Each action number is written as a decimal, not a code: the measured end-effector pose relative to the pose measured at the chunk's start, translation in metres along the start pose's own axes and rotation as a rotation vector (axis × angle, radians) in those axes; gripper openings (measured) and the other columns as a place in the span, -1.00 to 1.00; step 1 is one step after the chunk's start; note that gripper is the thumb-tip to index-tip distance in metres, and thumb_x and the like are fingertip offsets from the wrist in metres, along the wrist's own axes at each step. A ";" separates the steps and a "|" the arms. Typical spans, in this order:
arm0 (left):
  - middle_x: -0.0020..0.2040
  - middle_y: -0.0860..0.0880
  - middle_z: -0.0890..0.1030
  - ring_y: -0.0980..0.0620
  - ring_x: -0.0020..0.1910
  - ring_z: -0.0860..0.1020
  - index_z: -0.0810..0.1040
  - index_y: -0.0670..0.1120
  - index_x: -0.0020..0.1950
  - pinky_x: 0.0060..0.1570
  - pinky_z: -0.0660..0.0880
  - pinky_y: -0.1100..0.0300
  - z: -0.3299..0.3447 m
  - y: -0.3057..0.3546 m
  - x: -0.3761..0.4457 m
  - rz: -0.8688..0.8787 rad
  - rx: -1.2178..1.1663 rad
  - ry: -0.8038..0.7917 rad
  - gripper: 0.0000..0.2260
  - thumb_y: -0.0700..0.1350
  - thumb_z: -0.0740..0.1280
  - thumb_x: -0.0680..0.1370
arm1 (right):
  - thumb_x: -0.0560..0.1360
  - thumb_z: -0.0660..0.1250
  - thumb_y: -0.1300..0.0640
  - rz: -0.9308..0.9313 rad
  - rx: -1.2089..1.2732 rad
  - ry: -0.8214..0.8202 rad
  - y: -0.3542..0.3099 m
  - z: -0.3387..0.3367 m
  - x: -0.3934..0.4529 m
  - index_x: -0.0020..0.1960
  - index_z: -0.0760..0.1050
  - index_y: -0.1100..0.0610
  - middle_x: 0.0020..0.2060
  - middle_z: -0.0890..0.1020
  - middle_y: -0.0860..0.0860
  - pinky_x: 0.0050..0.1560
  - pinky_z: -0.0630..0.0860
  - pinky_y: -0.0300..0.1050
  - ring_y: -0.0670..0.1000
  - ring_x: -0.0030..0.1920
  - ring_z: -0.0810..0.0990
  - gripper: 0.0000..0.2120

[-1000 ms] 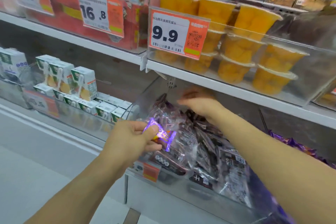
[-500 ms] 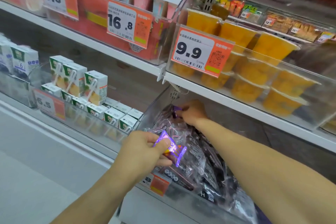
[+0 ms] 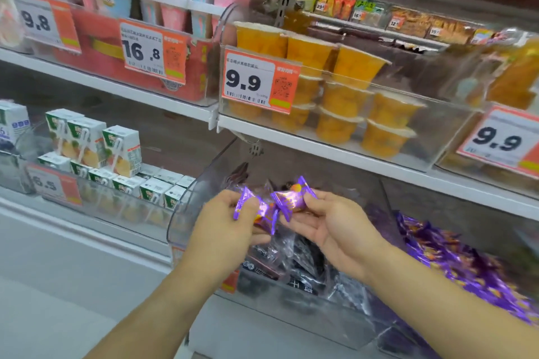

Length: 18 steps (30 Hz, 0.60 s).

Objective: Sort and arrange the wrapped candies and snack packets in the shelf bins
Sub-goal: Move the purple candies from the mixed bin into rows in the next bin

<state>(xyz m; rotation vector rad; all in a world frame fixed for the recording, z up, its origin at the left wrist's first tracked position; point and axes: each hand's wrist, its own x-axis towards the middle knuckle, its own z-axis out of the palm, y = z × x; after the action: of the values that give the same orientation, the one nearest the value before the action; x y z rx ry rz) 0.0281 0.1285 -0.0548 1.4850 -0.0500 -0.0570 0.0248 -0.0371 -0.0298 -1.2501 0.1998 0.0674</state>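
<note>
Two purple-wrapped candies were held above the clear bin of dark snack packets (image 3: pixel 294 274): one candy (image 3: pixel 256 208) was pinched in the curled fingers of the left hand (image 3: pixel 224 230), and the other candy (image 3: pixel 293 198) was gripped between the thumb and bent fingers of the right hand (image 3: pixel 335 230), the two wrappers touching at their twisted ends. The step in hand was judged to be the removal of strays to the neighbouring bin of purple candies (image 3: pixel 455 259) on the right. It was judged best done by keeping the grips on the candy bodies, not the slippery wrapper tails, and by releasing low inside that bin.
</note>
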 end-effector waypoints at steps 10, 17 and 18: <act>-0.33 -0.17 0.67 -0.06 -0.41 0.64 0.61 -0.22 -0.11 -0.35 0.60 0.10 0.077 0.004 -0.021 -0.003 -0.002 -0.262 -0.74 -0.08 0.27 0.63 | 0.63 0.26 0.14 -0.151 -0.162 0.226 -0.016 -0.070 -0.059 0.18 0.51 0.18 -0.17 0.62 0.11 -0.45 0.49 -0.11 0.02 -0.35 0.54 -0.82; -0.16 -0.23 0.70 -0.09 -0.29 0.66 0.67 -0.25 -0.10 -0.32 0.58 0.19 0.125 0.007 -0.033 -0.122 -0.127 -0.309 -0.69 0.00 0.33 0.55 | 0.39 0.40 0.02 -0.223 -0.055 0.189 -0.018 -0.127 -0.085 0.04 0.59 0.28 -0.33 0.64 0.07 -0.36 0.57 -0.21 -0.01 -0.40 0.57 -0.64; -0.14 -0.25 0.70 -0.11 -0.26 0.66 0.67 -0.25 -0.11 -0.31 0.58 0.19 0.129 0.008 -0.034 -0.123 -0.125 -0.312 -0.67 0.03 0.33 0.54 | 0.35 0.43 -0.01 -0.231 -0.045 0.213 -0.019 -0.134 -0.089 -0.03 0.62 0.23 -0.32 0.64 0.06 -0.28 0.62 -0.19 0.00 -0.39 0.59 -0.67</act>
<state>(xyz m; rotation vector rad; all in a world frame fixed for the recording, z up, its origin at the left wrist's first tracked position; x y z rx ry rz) -0.0142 0.0032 -0.0353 1.3418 -0.2038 -0.3849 -0.0745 -0.1646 -0.0350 -1.3178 0.2376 -0.2622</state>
